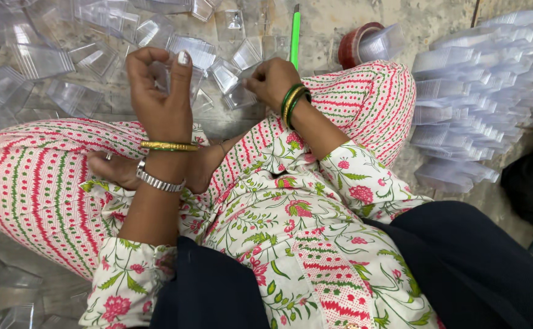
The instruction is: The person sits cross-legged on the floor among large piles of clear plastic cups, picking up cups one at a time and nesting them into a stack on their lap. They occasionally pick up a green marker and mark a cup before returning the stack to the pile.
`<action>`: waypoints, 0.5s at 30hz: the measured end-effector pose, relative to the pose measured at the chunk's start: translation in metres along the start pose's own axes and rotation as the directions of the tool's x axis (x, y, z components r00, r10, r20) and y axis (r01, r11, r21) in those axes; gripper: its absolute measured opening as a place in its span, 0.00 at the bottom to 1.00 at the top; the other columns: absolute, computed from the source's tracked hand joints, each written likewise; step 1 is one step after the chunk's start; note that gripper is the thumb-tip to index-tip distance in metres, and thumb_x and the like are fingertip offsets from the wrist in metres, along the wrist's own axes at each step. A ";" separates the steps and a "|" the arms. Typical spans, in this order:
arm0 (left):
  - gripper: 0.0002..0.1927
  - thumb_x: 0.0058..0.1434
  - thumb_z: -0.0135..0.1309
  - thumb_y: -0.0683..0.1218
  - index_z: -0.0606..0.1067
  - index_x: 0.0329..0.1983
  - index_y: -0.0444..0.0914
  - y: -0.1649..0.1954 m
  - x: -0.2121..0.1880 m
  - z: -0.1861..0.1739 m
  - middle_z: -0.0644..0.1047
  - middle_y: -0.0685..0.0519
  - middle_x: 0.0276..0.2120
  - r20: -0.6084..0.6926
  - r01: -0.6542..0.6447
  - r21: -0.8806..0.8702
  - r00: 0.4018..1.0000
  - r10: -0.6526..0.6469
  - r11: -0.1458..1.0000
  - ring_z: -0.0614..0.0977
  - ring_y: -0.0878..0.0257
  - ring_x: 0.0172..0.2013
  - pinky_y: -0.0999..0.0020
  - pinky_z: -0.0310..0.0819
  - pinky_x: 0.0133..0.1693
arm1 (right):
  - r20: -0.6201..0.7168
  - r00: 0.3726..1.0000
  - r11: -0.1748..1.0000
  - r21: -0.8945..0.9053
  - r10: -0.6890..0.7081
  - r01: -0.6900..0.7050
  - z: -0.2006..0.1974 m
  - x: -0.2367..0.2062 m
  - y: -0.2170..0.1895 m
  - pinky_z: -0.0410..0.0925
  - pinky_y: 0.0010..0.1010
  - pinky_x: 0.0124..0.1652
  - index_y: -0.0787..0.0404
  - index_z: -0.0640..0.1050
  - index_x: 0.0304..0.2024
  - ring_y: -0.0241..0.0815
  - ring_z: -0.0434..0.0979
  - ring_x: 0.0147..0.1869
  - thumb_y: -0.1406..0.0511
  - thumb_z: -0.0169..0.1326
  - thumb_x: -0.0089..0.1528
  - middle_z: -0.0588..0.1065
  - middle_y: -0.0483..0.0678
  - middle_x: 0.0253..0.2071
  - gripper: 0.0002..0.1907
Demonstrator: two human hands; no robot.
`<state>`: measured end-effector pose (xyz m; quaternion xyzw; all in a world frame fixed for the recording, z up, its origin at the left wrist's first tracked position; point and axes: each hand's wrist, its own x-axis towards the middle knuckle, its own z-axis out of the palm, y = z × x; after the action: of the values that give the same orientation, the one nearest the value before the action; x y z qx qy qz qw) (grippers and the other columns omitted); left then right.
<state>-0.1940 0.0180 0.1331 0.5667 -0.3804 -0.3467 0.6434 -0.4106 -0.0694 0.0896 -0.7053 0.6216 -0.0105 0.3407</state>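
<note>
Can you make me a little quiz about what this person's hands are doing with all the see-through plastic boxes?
1. True or false: the left hand holds the green stick.
2. Which side of the picture has the neat stack of clear trays: left or right?
3. What round thing lies beside the green stick?

Key
1. False. The left hand is raised with a clear plastic piece at its fingers; the stick lies on the floor.
2. Right. The right hand reaches into the loose clear boxes instead.
3. A red roll of tape.
</note>
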 end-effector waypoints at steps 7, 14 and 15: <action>0.13 0.70 0.65 0.45 0.72 0.48 0.38 -0.016 -0.001 0.009 0.72 0.60 0.42 -0.018 0.091 0.106 0.996 -0.090 0.990 0.66 0.71 0.37 0.75 0.64 0.41 | -0.035 0.998 0.994 0.092 -0.051 0.054 0.013 0.014 0.010 0.74 0.32 0.36 0.63 0.85 0.34 0.43 0.83 0.33 0.66 0.65 0.53 0.82 0.52 0.32 0.09; 0.16 0.62 0.64 0.53 0.79 0.45 0.38 -0.025 -0.004 0.007 0.75 0.53 0.29 0.075 0.325 0.460 0.913 -0.401 0.826 0.72 0.68 0.29 0.69 0.67 0.32 | 0.212 0.977 0.777 0.621 -0.037 -0.106 -0.012 0.002 0.018 0.68 0.23 0.23 0.67 0.82 0.42 0.30 0.73 0.22 0.74 0.57 0.60 0.82 0.49 0.32 0.08; 0.18 0.60 0.66 0.53 0.79 0.47 0.37 -0.028 -0.004 0.006 0.77 0.51 0.32 0.160 0.247 0.527 0.911 -0.380 0.813 0.74 0.67 0.31 0.68 0.68 0.34 | 0.210 0.973 0.732 0.678 -0.095 -0.075 -0.016 -0.002 0.016 0.67 0.21 0.23 0.67 0.82 0.44 0.28 0.73 0.22 0.75 0.56 0.61 0.82 0.49 0.32 0.09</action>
<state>-0.2019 0.0154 0.1055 0.7178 -0.4371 -0.4099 0.3547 -0.4322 -0.0750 0.0950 -0.5309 0.5268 -0.1575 0.6449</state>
